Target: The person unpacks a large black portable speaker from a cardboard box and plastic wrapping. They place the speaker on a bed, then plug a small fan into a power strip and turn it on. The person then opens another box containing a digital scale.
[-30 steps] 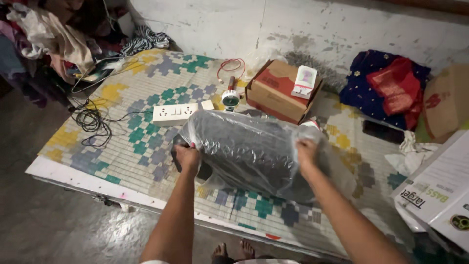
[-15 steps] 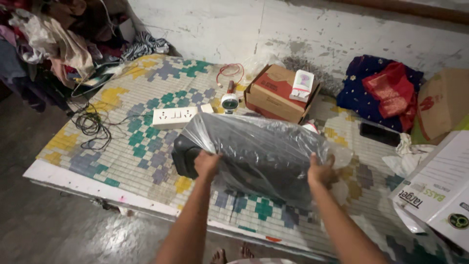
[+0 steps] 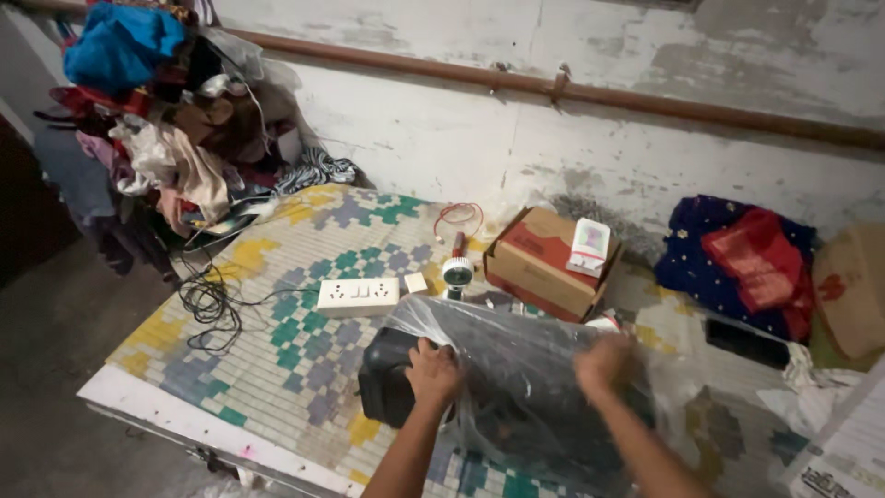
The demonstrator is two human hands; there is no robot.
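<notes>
Hands work at a big black speaker (image 3: 392, 387) that lies on its side on the patterned mat (image 3: 304, 350), near the front edge of the bed and mostly wrapped in a clear plastic bag (image 3: 525, 369). The left hand (image 3: 433, 371) rests on the speaker's top at the bag's open mouth, fingers curled and pressed together on the plastic, leaving the speaker's left end bare. The right hand (image 3: 604, 361) lies further right on the bag; it is blurred, so whether its fingers are spread or pinching cannot be told. Just beyond the speaker, a white power strip (image 3: 358, 296) lies on the mat, with a tangle of black cable (image 3: 210, 304) to its left. A small round gadget (image 3: 457, 270) and a thin red wire (image 3: 459, 217) sit next to a brown cardboard box (image 3: 544, 263), which carries a small white packet (image 3: 590, 245). At far left clothes (image 3: 166, 120) are heaped; at far right blue and red cloth (image 3: 737, 258) lies against the wall, a dark phone (image 3: 747, 343) nearer.
</notes>
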